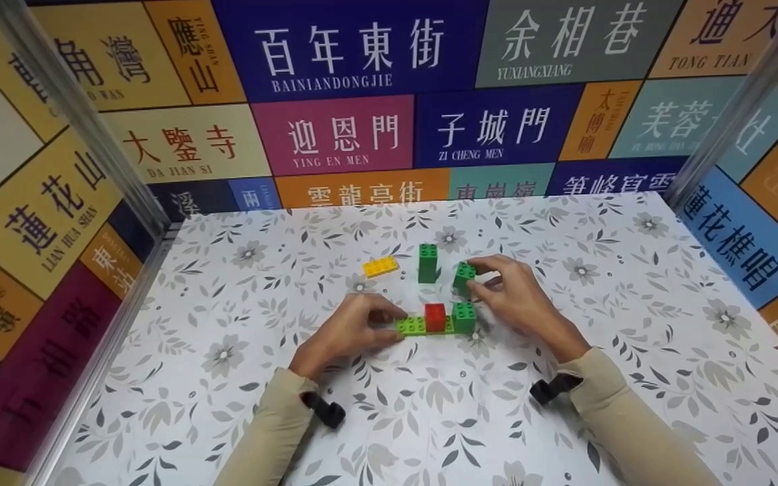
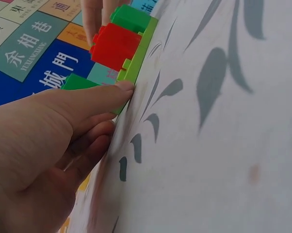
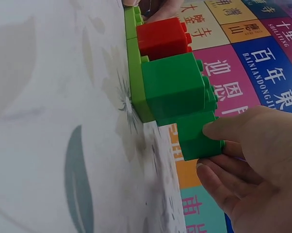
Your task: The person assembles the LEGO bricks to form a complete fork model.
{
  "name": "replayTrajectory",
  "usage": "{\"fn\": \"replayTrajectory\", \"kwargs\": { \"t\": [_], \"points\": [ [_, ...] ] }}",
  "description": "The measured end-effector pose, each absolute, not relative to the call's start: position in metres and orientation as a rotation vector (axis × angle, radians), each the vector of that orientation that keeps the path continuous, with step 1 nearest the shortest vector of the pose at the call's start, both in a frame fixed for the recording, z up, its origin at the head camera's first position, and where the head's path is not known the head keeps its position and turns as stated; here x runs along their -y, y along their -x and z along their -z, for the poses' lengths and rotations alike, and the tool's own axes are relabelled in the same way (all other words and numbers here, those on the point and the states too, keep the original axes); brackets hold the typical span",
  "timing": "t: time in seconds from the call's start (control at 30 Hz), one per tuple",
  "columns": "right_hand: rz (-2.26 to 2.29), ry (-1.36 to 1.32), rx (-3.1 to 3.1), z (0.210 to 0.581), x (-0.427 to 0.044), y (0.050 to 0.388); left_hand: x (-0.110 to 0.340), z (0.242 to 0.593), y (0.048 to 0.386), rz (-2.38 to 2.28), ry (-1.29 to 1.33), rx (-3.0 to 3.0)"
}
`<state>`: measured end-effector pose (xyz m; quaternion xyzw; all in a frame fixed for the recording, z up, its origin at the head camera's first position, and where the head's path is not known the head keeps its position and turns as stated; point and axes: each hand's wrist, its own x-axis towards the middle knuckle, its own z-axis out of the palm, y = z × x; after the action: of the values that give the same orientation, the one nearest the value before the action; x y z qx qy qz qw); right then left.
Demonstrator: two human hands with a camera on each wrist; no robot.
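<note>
My left hand (image 1: 352,325) pinches the left end of a light green base strip (image 1: 410,327) that lies flat on the table. On the strip stand a red block (image 1: 435,317) and, at its right end, a green block (image 1: 463,318). Between thumb and fingers my right hand (image 1: 517,291) holds another green block (image 1: 464,275), just behind the strip's right end. The right wrist view shows this held block (image 3: 194,138) beyond the mounted green one, and a seam across the light green strip (image 3: 132,48).
Behind the strip a taller green block stack (image 1: 427,263) stands upright. A yellow studded plate (image 1: 380,266) lies to its left. The floral-patterned table (image 1: 193,405) is bordered at the back and sides by panels (image 1: 348,135) printed with signs.
</note>
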<state>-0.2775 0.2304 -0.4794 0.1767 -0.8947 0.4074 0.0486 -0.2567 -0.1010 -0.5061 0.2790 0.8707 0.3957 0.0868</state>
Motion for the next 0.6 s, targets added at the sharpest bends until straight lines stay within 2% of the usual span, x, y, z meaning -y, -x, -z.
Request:
{"fn": "replayTrajectory", "kwargs": {
  "t": [0.6],
  "points": [
    [-1.23, -0.718, 2.608, 0.464, -0.214, 0.263, 0.095, 0.51, 0.255, -1.199, -0.833, -2.572]
  ]
}}
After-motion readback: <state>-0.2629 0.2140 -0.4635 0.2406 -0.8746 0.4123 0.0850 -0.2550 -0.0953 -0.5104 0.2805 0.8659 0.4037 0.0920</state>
